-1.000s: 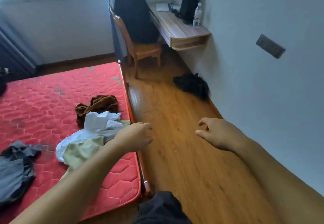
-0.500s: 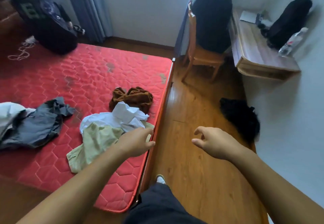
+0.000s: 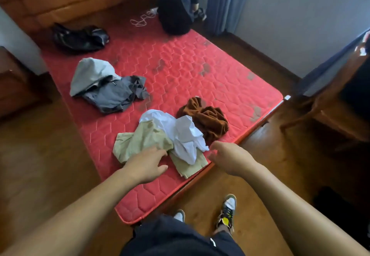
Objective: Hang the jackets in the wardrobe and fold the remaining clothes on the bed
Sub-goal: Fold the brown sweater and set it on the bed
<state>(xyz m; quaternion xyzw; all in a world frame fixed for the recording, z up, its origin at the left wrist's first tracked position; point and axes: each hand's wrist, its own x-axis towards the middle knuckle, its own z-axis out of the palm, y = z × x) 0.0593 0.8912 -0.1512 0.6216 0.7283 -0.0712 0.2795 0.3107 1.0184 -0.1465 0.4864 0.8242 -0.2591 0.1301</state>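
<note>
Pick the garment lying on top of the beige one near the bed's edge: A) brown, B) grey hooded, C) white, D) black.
C: the white garment drapes over the beige garment; the brown garment sits beside them, and the grey hooded jacket lies apart.

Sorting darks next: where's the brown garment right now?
In the head view the brown garment lies on the red mattress near its right edge, beside the white garment, beyond the right hand.
</note>
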